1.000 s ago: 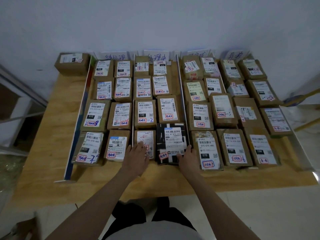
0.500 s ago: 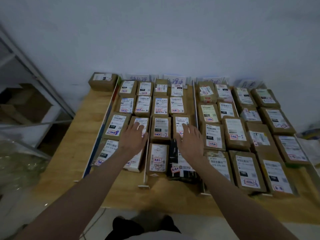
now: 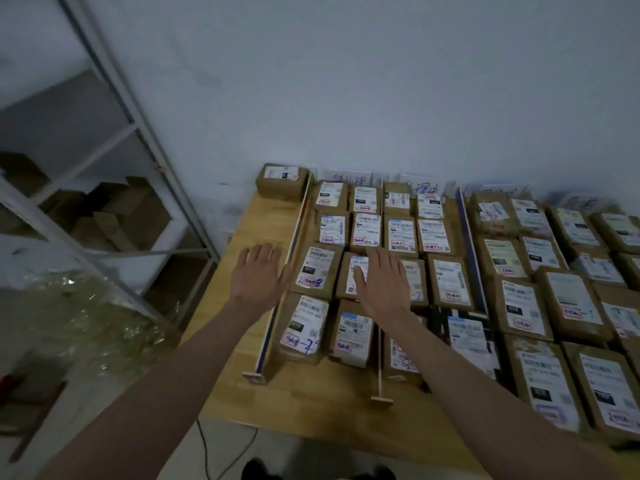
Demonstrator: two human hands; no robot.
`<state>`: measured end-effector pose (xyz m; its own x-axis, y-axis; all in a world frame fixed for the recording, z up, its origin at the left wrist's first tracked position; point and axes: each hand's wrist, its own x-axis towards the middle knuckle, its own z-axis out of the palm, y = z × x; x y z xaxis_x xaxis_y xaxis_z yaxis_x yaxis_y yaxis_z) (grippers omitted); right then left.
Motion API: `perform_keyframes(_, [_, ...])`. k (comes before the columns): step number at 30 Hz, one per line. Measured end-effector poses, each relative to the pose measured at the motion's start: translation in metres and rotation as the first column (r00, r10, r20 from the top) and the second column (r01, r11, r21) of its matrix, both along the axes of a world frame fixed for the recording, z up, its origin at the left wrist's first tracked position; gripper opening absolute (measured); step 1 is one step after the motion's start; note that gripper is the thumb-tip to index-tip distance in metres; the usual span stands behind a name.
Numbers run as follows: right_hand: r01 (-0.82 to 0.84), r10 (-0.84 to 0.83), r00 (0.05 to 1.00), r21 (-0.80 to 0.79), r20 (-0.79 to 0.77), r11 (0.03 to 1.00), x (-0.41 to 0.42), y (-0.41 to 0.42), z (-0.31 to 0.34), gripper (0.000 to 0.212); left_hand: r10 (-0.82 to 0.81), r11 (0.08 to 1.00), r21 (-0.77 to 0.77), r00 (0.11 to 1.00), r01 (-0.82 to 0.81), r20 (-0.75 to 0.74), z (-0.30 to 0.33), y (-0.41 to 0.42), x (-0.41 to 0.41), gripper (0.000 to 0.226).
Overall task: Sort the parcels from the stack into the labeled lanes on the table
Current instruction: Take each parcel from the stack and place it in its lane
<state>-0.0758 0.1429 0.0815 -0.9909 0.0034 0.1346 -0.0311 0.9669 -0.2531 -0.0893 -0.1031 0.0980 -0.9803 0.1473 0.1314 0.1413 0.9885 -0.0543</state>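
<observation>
Several brown parcels with white labels lie in rows on the wooden table (image 3: 242, 382), split into lanes by thin upright dividers (image 3: 277, 306). One lone parcel (image 3: 282, 181) sits at the table's far left corner, outside the lanes. My left hand (image 3: 258, 275) is stretched forward with straight, spread fingers over bare wood left of the leftmost divider, holding nothing. My right hand (image 3: 379, 282) is flat, fingers straight, over a parcel (image 3: 353, 275) in the third row of the left lane. Handwritten lane signs (image 3: 349, 178) stand against the wall.
A metal shelving rack (image 3: 114, 188) with flattened cardboard stands to the left of the table. Crinkled plastic wrap (image 3: 90, 317) lies on the floor under it. A second divider (image 3: 381, 341) and a blue-edged one (image 3: 471, 258) separate the lanes. A cable (image 3: 204, 441) hangs below the table's front edge.
The view has swung left toward the shelving. Both hands have moved left and farther forward: the left from over the lane parcels to the bare wood, the right into the left lane.
</observation>
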Motion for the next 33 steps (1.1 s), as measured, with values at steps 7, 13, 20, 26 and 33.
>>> perform_keyframes(7, [0.045, -0.045, 0.999, -0.014, 0.008, 0.999, -0.017, -0.109, -0.002, 0.054, -0.026, 1.000, 0.012, 0.999, 0.025, 0.032, 0.001, -0.105, -0.028, 0.051])
perform_keyframes(13, [0.113, -0.110, 0.993, -0.061, 0.048, 0.992, -0.031, -0.170, -0.005, 0.052, -0.049, 0.999, 0.021, 0.997, 0.048, 0.054, -0.003, -0.162, -0.054, 0.052])
perform_keyframes(20, [0.137, -0.132, 0.990, -0.083, 0.056, 0.987, -0.075, -0.198, -0.001, 0.048, -0.053, 0.998, 0.034, 0.994, 0.050, 0.093, -0.013, -0.186, -0.109, 0.054])
perform_keyframes(26, [0.148, -0.140, 0.988, -0.118, 0.071, 0.982, -0.143, -0.203, -0.005, 0.046, -0.049, 0.999, 0.025, 0.989, 0.046, 0.140, -0.020, -0.187, -0.177, 0.055])
perform_keyframes(33, [0.193, -0.172, 0.979, -0.216, 0.110, 0.957, -0.268, -0.203, -0.030, 0.043, -0.045, 0.997, 0.065, 0.990, 0.036, 0.137, -0.037, -0.179, -0.295, 0.054])
